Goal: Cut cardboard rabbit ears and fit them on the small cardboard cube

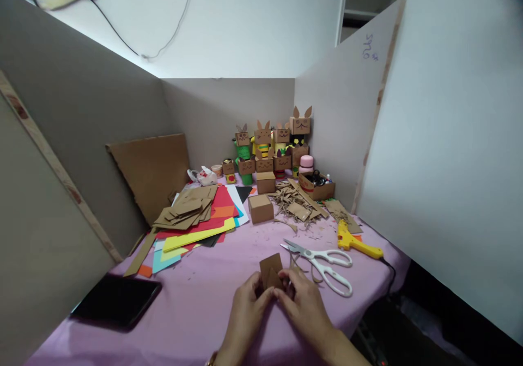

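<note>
Low over the front of the table, my left hand (250,306) and my right hand (304,300) come together, fingers closed around small pieces of brown cardboard (269,267). One piece stands up behind, and a pointed one leans in front of it; whether they are joined I cannot tell. Just beyond my right hand lie white-handled scissors (322,260), blades apart, with thin curled cardboard strips beside them. Two small cardboard boxes (261,209) sit farther back.
A yellow glue gun (359,242) with a cord lies at right. Cardboard scraps (294,202), a box of supplies (321,189) and cardboard animal figures (263,137) stand behind. At left are coloured paper sheets (200,238), cardboard pieces (188,208) and a black tablet (118,300). Partitions (229,102) enclose the table.
</note>
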Tool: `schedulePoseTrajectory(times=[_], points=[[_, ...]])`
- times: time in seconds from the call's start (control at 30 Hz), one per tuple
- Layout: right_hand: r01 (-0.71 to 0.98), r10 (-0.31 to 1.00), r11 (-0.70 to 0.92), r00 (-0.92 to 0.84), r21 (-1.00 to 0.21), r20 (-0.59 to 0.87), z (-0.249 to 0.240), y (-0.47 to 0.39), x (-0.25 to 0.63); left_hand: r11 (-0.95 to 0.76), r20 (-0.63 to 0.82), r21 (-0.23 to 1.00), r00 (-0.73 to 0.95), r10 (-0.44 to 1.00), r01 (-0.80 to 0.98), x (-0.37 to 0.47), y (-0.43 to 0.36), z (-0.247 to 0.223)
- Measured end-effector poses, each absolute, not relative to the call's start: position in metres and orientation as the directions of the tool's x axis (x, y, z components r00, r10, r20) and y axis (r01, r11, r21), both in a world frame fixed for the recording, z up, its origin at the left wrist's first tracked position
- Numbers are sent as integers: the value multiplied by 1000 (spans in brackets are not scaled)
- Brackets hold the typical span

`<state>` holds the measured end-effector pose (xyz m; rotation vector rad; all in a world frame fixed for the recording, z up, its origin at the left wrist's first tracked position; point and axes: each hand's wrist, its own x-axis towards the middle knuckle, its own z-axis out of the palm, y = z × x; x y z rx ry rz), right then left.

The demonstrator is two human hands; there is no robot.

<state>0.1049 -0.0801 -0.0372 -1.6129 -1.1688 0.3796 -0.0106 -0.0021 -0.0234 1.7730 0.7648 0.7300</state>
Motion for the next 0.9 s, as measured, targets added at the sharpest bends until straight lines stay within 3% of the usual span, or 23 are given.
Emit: schedulePoseTrajectory(times=[0.2, 0.33, 0.63, 0.8, 0.9], points=[[371, 854, 84, 451, -925, 259, -29, -71, 117, -226, 113, 972, 729, 675, 59, -16, 15, -26], [206, 861, 183, 438, -961, 258, -8, -50, 154, -141, 78, 989, 664, 744, 43, -25, 44, -24], [164, 823, 243, 487, -956, 292, 33, 56, 228, -263, 48, 951, 764, 644, 163, -36, 78, -24], [181, 819, 258, 481, -949, 314, 31, 91, 241, -421, 202, 810, 480, 854, 408, -23, 112, -14], [194, 823, 275, 458, -942, 335, 30, 105, 244, -551, 334, 720, 484, 809, 423, 3, 134, 1]])
